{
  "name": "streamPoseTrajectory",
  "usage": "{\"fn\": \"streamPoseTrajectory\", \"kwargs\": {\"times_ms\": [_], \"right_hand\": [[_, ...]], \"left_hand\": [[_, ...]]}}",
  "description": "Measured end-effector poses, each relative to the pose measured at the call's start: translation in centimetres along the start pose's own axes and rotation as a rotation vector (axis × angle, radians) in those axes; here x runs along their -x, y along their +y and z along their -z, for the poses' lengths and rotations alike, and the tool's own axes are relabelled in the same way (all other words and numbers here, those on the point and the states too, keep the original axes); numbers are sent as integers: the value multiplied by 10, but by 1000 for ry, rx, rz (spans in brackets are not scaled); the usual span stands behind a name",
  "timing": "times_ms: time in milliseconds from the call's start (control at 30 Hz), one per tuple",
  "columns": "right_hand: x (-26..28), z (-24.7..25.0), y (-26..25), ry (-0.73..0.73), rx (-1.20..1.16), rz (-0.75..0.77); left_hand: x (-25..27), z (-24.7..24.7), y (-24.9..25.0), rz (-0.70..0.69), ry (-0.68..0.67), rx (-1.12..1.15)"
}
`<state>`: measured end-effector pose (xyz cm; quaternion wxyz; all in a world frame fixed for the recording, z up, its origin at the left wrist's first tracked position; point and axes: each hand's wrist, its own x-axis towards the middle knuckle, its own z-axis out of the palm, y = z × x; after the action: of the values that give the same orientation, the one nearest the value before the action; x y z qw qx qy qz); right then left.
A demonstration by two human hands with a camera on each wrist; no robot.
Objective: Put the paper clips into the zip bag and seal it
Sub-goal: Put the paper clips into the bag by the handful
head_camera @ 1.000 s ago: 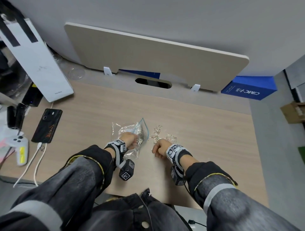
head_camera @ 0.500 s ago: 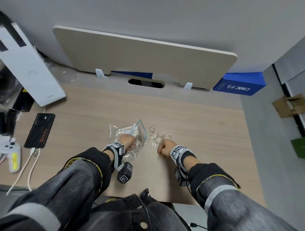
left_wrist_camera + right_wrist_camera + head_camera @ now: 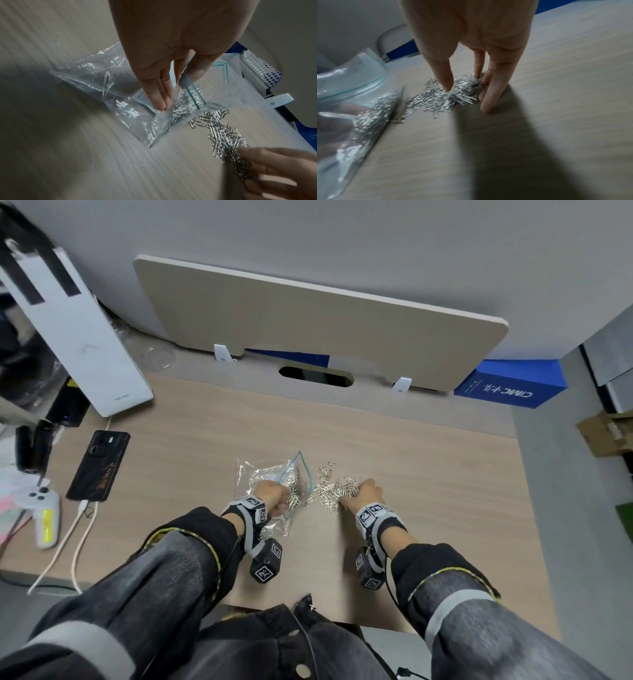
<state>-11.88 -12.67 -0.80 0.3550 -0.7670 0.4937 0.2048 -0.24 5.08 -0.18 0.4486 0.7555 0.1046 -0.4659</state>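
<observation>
Raking fingers (image 3: pixel 494 86) over paper clips (image 3: pixel 447 94)

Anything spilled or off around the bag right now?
Nothing damaged. A loose pile of paper clips lies on the desk just outside the open zip bag, the right hand gathering them. A few clips lie stray beside the mouth; some are already inside.

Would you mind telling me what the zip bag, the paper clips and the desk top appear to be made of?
Zip bag: thin clear plastic film, glossy and crinkled, with a teal zip strip.
Paper clips: bright silvery bent wire, probably steel.
Desk top: pale wood-grain surface, matte; likely laminate rather than solid wood.
</observation>
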Motion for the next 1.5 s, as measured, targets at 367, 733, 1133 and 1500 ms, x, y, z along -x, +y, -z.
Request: {"fn": "streamPoseTrajectory", "kwargs": {"times_ms": [367, 733, 1133, 1500], "right_hand": [[-1, -36, -33, 92, 241, 273], [-21, -17, -27, 8, 153, 293], [4, 25, -69, -127, -145, 448], [19, -12, -91, -157, 410, 700]], "left_hand": [[-1, 21, -5, 38, -39, 21], [0, 22, -4, 45, -46, 71], [3, 8, 8, 21, -25, 113], [2, 5, 12, 26, -4, 78]]}}
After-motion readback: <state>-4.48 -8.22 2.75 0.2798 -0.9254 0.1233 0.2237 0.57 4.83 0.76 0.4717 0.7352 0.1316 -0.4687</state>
